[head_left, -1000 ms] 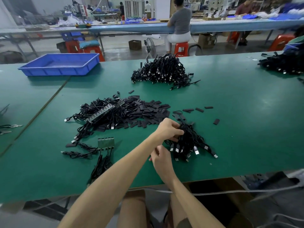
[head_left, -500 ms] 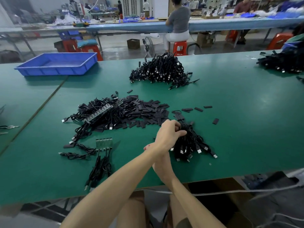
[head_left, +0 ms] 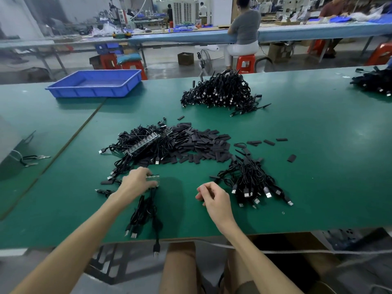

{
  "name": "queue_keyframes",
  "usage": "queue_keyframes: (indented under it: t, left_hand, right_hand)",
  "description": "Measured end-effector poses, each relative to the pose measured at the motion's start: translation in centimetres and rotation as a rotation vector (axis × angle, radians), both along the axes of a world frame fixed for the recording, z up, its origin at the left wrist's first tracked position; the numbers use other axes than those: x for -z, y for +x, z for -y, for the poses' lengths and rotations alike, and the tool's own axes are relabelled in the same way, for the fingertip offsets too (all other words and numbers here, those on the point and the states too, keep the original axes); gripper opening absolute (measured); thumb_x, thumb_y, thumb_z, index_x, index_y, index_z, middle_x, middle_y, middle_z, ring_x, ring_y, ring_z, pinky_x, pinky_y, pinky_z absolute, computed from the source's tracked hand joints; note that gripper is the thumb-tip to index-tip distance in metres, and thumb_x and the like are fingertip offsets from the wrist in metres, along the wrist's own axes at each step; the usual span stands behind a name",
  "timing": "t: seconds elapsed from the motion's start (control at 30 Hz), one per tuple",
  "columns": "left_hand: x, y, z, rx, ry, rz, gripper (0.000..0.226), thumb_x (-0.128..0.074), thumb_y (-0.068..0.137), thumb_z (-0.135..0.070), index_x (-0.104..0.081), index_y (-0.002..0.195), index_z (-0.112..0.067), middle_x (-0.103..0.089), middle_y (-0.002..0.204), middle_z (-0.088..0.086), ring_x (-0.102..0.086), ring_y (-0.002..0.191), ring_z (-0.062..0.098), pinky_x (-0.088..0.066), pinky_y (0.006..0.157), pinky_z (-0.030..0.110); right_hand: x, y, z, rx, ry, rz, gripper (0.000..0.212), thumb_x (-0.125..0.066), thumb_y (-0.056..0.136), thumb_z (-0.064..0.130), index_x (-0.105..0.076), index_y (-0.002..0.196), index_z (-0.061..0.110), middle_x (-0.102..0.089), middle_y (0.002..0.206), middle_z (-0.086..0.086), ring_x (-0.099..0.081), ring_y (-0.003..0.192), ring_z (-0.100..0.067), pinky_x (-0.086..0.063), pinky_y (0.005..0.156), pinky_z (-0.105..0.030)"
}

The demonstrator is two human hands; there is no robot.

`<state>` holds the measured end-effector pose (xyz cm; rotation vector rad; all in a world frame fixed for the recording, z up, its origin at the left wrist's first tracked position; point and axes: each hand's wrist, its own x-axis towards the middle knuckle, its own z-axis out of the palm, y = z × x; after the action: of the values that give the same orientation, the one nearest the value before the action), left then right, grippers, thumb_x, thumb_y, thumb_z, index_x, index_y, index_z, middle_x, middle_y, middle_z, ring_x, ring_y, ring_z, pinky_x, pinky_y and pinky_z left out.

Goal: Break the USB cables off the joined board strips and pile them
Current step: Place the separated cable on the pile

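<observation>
Head view: I read the left hand (head_left: 137,183) at lower centre-left of the frame, fingers curled over a short board strip (head_left: 153,176) with the thumb beneath it, so the hand is clamped on that strip. The attached cables (head_left: 144,211) trail from the strip toward the bottom of the frame, and one plug hangs over the edge of the green table (head_left: 318,145). The right hand (head_left: 214,197) is at lower centre, well apart from the left, with its fingers loosely curled and holding nothing. Just right of it lies a small pile of loose USB cables (head_left: 254,185), plugs fanned toward the bottom. At mid-frame left sits a heap of joined strips with cables (head_left: 146,143), touching a spread of flat black pieces (head_left: 203,143). A larger cable pile (head_left: 220,92) lies at upper centre, and a blue tray (head_left: 95,83) stands at upper left
</observation>
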<state>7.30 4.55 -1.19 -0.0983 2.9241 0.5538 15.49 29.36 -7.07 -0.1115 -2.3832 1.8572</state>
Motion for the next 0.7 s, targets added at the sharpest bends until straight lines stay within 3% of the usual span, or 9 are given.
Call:
queue_keyframes:
  t: [0.07, 0.13, 0.23, 0.37, 0.53, 0.7]
  left_hand:
    - [0.2, 0.5, -0.2, 0.032, 0.119, -0.016, 0.023, -0.079, 0.088, -0.027, -0.070, 0.105, -0.015, -0.068, 0.090, 0.001, -0.063, 0.074, 0.015, -0.049, 0.065, 0.027]
    - [0.2, 0.8, -1.1, 0.068, 0.194, -0.033, 0.011, -0.078, 0.088, -0.023, -0.068, 0.091, -0.020, -0.068, 0.084, 0.001, -0.063, 0.072, 0.017, -0.044, 0.058, 0.024]
    - [-0.2, 1.2, -3.3, 0.184, 0.259, -0.013, 0.011, -0.077, 0.089, -0.024, -0.067, 0.087, -0.023, -0.068, 0.080, -0.003, -0.059, 0.068, 0.011, -0.041, 0.059, 0.024]
    - [-0.8, 1.9, -6.3, 0.336, 0.335, 0.021, 0.012, -0.077, 0.088, -0.027, -0.070, 0.093, -0.019, -0.069, 0.085, -0.005, -0.061, 0.075, 0.010, -0.045, 0.068, 0.025]
    - [-0.5, 2.4, -8.4, 0.377, 0.292, 0.019, 0.007, -0.073, 0.088, -0.022, -0.068, 0.093, -0.020, -0.068, 0.089, -0.002, -0.059, 0.075, 0.011, -0.042, 0.061, 0.017]
    - [-0.1, 2.8, -8.7, 0.377, 0.308, 0.049, 0.007, -0.069, 0.091, -0.023, -0.066, 0.098, -0.023, -0.067, 0.091, -0.003, -0.061, 0.076, 0.014, -0.043, 0.059, 0.018]
  right_hand:
    - [0.2, 0.0, -0.1, -0.004, 0.006, -0.001, 0.016, -0.060, 0.103, 0.024, -0.069, 0.090, 0.023, -0.075, 0.080, 0.013, -0.070, 0.075, -0.013, -0.060, 0.074, -0.043]
    - [0.4, -0.1, -0.1, -0.010, 0.010, -0.002, 0.013, -0.062, 0.102, 0.024, -0.069, 0.091, 0.023, -0.075, 0.080, 0.012, -0.070, 0.076, -0.011, -0.060, 0.074, -0.039]
    - [0.6, -0.1, -0.1, -0.027, 0.011, -0.022, 0.003, -0.066, 0.100, 0.025, -0.069, 0.098, 0.024, -0.074, 0.086, 0.009, -0.069, 0.086, -0.003, -0.057, 0.076, -0.024]
    - [0.7, 0.0, -0.2, -0.053, 0.069, -0.060, 0.012, -0.070, 0.097, 0.022, -0.073, 0.110, 0.021, -0.072, 0.100, 0.011, -0.064, 0.094, 0.004, -0.051, 0.080, -0.011]
    - [1.0, -0.4, -0.4, -0.020, 0.075, -0.027, 0.007, -0.073, 0.095, 0.018, -0.077, 0.100, 0.017, -0.075, 0.087, 0.009, -0.068, 0.082, -0.003, -0.053, 0.073, -0.015]
    - [1.1, -0.5, -0.2, -0.020, 0.087, -0.016, 0.013, -0.076, 0.093, 0.022, -0.074, 0.105, 0.016, -0.075, 0.090, 0.008, -0.070, 0.085, -0.004, -0.057, 0.077, -0.019]
